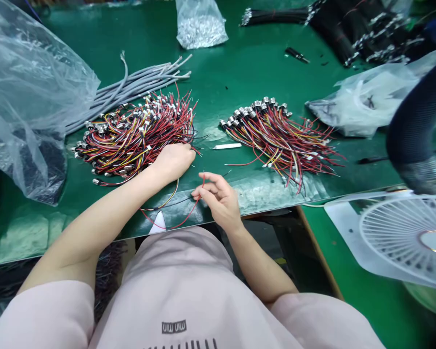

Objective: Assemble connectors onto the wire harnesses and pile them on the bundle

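Note:
My right hand point(222, 199) pinches a thin red wire point(189, 216) between thumb and fingers near the table's front edge. The wire's tip points upward, and its length loops down to the left. A black wire point(178, 202) runs to the same fingers. My left hand point(175, 162) is closed at the right edge of a large pile of wire harnesses point(131, 133), with red, yellow, black and white leads and metal round connectors. Whatever it grips is hidden under the fingers. A second pile of harnesses point(287, 140) lies to the right, beyond a small white stick point(227, 146).
Grey cables point(131, 87) and a large clear plastic bag point(29, 87) lie left. At the back are a bag of small metal parts point(200, 26) and black cables point(334, 24). A dark flexible hose point(417, 111) and a white fan point(396, 232) stand right.

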{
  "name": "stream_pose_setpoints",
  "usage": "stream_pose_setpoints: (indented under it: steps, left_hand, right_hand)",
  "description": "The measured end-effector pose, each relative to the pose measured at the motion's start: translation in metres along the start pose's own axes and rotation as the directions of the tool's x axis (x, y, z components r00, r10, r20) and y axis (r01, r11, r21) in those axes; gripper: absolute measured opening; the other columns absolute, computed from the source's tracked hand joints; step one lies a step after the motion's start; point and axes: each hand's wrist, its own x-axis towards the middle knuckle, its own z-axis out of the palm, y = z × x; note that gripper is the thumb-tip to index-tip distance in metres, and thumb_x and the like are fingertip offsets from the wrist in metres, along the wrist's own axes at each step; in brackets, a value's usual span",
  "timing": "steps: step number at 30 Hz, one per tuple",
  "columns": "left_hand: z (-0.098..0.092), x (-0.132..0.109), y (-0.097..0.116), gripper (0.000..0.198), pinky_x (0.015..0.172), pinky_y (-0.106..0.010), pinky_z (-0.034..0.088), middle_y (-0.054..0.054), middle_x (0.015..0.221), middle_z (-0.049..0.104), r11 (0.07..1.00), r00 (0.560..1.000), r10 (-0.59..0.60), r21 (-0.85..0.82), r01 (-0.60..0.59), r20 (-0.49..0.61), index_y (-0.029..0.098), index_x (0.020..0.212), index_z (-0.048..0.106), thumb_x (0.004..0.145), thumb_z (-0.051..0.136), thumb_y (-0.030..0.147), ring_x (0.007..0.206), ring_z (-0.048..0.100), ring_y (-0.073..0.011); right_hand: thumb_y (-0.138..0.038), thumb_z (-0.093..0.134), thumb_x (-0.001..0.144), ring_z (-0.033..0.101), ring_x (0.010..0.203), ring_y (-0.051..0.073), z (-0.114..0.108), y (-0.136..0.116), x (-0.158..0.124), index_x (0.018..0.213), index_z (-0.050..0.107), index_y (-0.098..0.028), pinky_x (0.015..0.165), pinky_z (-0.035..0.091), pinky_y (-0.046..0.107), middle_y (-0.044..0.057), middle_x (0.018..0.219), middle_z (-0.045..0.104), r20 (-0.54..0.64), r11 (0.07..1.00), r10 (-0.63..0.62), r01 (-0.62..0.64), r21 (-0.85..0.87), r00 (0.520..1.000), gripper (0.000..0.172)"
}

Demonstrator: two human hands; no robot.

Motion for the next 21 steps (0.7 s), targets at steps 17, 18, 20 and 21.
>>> stream_pose_setpoints:
  steps: [17, 18, 20, 21]
  left_hand:
    - [-0.015, -0.099, 0.016, 0.014, 0.056, -0.023, 0.052, 0.000, 0.073, 0.066, 0.021, 0.846, -0.533, -1.000, 0.016, 0.003, 0.016, 0.091, 0.067, 0.079, 0.063, 0.021, 0.057, 0.060, -0.0095]
    - [-0.013, -0.109, 0.021, 0.012, 0.055, -0.022, 0.053, 0.000, 0.072, 0.066, -0.098, 0.822, -0.565, -0.995, 0.019, 0.072, 0.015, 0.087, 0.069, 0.077, 0.065, 0.022, 0.057, 0.060, -0.0093]
    - [-0.008, -0.122, 0.028, 0.011, 0.054, -0.022, 0.054, 0.001, 0.068, 0.065, -0.317, 0.771, -0.605, -0.949, -0.004, 0.199, 0.015, 0.081, 0.070, 0.073, 0.069, 0.022, 0.055, 0.060, -0.0087]
    - [-0.004, -0.126, 0.031, 0.011, 0.054, -0.022, 0.055, 0.001, 0.066, 0.065, -0.406, 0.750, -0.613, -0.913, -0.029, 0.249, 0.015, 0.079, 0.070, 0.070, 0.071, 0.022, 0.054, 0.059, -0.0084]
  right_hand:
    - [-0.021, 0.054, 0.088, 0.058, 0.058, 0.009, 0.012, -0.013, -0.003, 0.091, 0.064, -0.018, 0.059, 0.048, 0.023, -0.003, 0.066, 0.062, 0.085, 0.961, -0.176, 0.190, -0.200, 0.981, 0.011]
    - [-0.020, 0.053, 0.088, 0.057, 0.056, 0.009, 0.014, -0.015, -0.004, 0.093, 0.065, -0.019, 0.058, 0.047, 0.023, -0.003, 0.065, 0.061, 0.105, 0.948, -0.202, 0.221, -0.228, 0.974, 0.013]
    - [-0.019, 0.052, 0.089, 0.055, 0.054, 0.009, 0.018, -0.019, -0.006, 0.093, 0.066, -0.019, 0.056, 0.046, 0.022, -0.003, 0.065, 0.061, 0.137, 0.913, -0.252, 0.282, -0.296, 0.958, 0.015]
    - [-0.019, 0.053, 0.089, 0.054, 0.054, 0.009, 0.020, -0.021, -0.008, 0.093, 0.067, -0.020, 0.055, 0.045, 0.022, -0.003, 0.066, 0.062, 0.149, 0.889, -0.278, 0.313, -0.334, 0.949, 0.015]
